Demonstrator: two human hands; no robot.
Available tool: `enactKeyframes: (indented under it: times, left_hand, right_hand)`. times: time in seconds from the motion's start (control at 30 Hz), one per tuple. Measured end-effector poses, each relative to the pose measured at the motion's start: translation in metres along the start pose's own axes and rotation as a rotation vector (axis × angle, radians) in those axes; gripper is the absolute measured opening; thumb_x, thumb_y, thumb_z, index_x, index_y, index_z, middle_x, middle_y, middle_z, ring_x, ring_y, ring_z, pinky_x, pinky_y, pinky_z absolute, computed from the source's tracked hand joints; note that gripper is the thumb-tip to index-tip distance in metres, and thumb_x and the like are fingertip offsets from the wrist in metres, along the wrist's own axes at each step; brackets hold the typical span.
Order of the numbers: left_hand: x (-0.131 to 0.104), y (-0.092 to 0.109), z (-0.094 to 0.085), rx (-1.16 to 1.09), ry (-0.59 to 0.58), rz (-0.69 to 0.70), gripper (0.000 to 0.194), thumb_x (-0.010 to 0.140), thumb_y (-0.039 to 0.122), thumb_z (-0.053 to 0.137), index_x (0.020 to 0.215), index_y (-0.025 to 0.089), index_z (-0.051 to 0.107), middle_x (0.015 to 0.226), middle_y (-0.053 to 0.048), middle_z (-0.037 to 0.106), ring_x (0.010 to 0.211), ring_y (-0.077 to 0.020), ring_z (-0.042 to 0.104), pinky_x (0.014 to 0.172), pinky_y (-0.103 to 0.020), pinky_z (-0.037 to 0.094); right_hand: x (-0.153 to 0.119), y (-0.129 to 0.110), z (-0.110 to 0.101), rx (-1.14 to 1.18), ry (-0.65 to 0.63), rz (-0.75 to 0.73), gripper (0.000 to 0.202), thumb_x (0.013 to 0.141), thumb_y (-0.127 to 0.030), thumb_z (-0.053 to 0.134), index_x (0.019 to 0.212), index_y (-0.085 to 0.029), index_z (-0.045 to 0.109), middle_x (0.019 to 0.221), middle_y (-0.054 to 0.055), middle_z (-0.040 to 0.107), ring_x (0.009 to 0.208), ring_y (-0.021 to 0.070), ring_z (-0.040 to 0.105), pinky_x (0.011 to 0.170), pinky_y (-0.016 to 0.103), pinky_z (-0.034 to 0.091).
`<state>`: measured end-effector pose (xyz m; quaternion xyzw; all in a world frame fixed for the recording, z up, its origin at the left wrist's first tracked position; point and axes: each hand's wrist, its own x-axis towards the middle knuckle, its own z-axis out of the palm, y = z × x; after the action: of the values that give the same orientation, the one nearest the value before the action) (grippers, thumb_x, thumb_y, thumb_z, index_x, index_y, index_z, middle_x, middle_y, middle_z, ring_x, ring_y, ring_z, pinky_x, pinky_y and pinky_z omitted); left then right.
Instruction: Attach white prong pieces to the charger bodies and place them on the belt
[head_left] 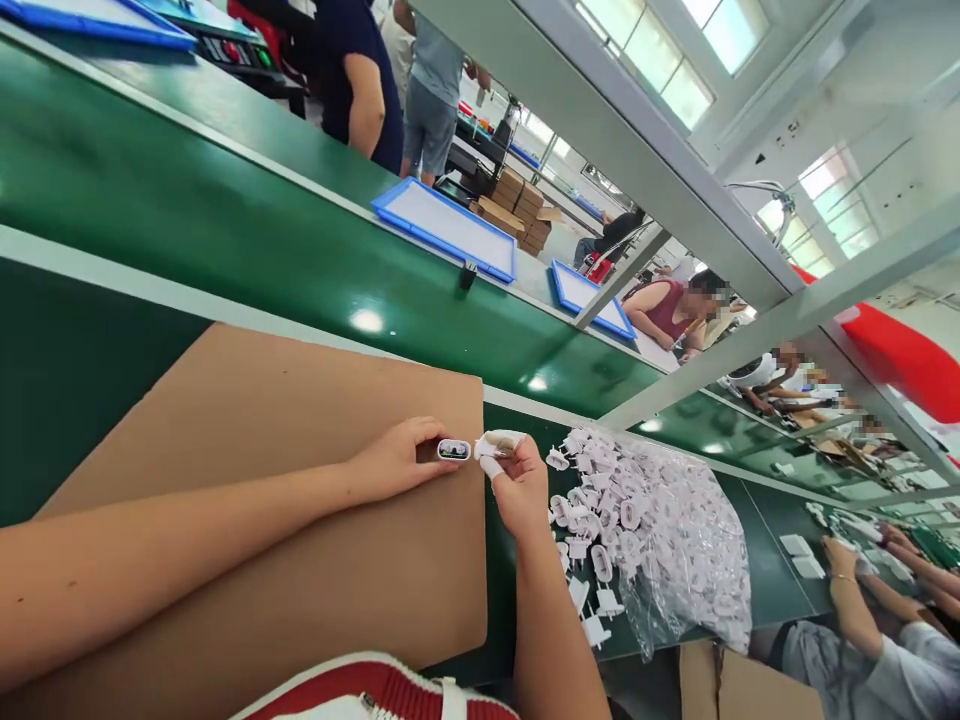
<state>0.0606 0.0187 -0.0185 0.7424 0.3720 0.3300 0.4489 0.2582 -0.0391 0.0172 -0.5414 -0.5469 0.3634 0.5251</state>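
Observation:
My left hand [401, 458] is closed around a white oval housing [454, 450], whose open end shows dark and green parts inside. It is held over the right part of a brown cardboard sheet [337, 590]. Just right of it, my right hand [521, 480] pinches a small white piece [487, 447], with white coverings on some fingertips. A small gap separates the piece from the housing. Several loose white plug pieces [600, 560] lie right of my right hand, beside a clear plastic bag [690, 530] full of similar ones.
Beyond the cardboard runs a green conveyor surface [300, 260]. Blue-framed white trays [450, 230] rest along its far side. A grey metal frame [675, 385] slants across the right. At the far right, a co-worker's hands [840, 555] are near white parts [802, 555].

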Motion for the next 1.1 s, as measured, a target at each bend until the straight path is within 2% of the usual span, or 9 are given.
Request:
enactKeyframes:
  times: [0.13, 0.23, 0.33, 0.47, 0.63, 0.87, 1.1]
  left_hand:
    - [0.002, -0.006, -0.001, -0.024, -0.037, 0.059, 0.039, 0.083, 0.057, 0.07, 0.097, 0.021, 0.073, 0.096, -0.005, 0.07, 0.091, -0.0255, 0.064, 0.079, -0.036, 0.052]
    - [0.002, -0.009, -0.001, -0.041, -0.028, 0.092, 0.038, 0.084, 0.054, 0.07, 0.101, 0.021, 0.074, 0.097, -0.006, 0.07, 0.092, -0.0254, 0.064, 0.08, -0.036, 0.051]
    - [0.002, -0.01, -0.002, -0.038, -0.03, 0.126, 0.033, 0.085, 0.051, 0.069, 0.095, 0.02, 0.073, 0.093, -0.005, 0.069, 0.089, -0.024, 0.063, 0.08, -0.035, 0.05]
    - [0.002, -0.01, -0.002, -0.024, -0.035, 0.132, 0.032, 0.087, 0.052, 0.068, 0.092, 0.02, 0.073, 0.093, -0.005, 0.069, 0.088, -0.0232, 0.063, 0.078, -0.034, 0.05]
    - [0.002, -0.011, -0.001, -0.044, -0.034, 0.111, 0.032, 0.086, 0.05, 0.069, 0.094, 0.02, 0.074, 0.095, -0.006, 0.069, 0.09, -0.0238, 0.063, 0.079, -0.035, 0.049]
    - [0.003, -0.013, -0.001, -0.048, -0.032, 0.117, 0.03, 0.085, 0.048, 0.069, 0.091, 0.019, 0.073, 0.093, -0.006, 0.068, 0.088, -0.0235, 0.062, 0.078, -0.034, 0.048]
    - [0.003, -0.008, -0.001, -0.012, -0.037, 0.117, 0.032, 0.086, 0.052, 0.068, 0.088, 0.02, 0.073, 0.089, -0.004, 0.067, 0.086, -0.023, 0.062, 0.078, -0.034, 0.048]
  right_hand:
    - [-0.004, -0.002, 0.002, -0.428, 0.003, -0.269, 0.023, 0.086, -0.016, 0.061, 0.102, -0.022, 0.075, 0.097, 0.005, 0.066, 0.089, 0.0191, 0.06, 0.07, 0.03, 0.048]
    - [-0.006, -0.004, 0.006, -0.691, -0.03, -0.433, 0.022, 0.086, -0.01, 0.057, 0.097, -0.021, 0.072, 0.084, 0.004, 0.063, 0.082, 0.0203, 0.052, 0.069, 0.031, 0.043]
    - [-0.004, -0.001, 0.011, -0.819, -0.038, -0.539, 0.016, 0.086, -0.008, 0.057, 0.091, -0.019, 0.068, 0.084, 0.006, 0.062, 0.082, 0.0218, 0.048, 0.07, 0.033, 0.041]
    - [0.0, 0.003, 0.015, -0.858, -0.096, -0.543, 0.017, 0.087, -0.007, 0.056, 0.093, -0.02, 0.065, 0.087, 0.006, 0.062, 0.084, 0.0224, 0.048, 0.07, 0.033, 0.041]
    - [-0.001, 0.003, 0.016, -0.817, -0.07, -0.572, 0.024, 0.082, -0.002, 0.048, 0.087, -0.021, 0.061, 0.084, 0.005, 0.057, 0.081, 0.0221, 0.049, 0.067, 0.032, 0.041]
    - [0.001, 0.001, 0.019, -0.813, -0.126, -0.521, 0.021, 0.082, -0.003, 0.05, 0.086, -0.021, 0.06, 0.085, 0.005, 0.059, 0.082, 0.0212, 0.05, 0.069, 0.032, 0.042]
    - [0.006, -0.004, 0.019, -0.995, -0.116, -0.5, 0.021, 0.07, -0.002, 0.055, 0.074, -0.022, 0.054, 0.078, 0.001, 0.059, 0.079, 0.0205, 0.046, 0.082, 0.036, 0.039]
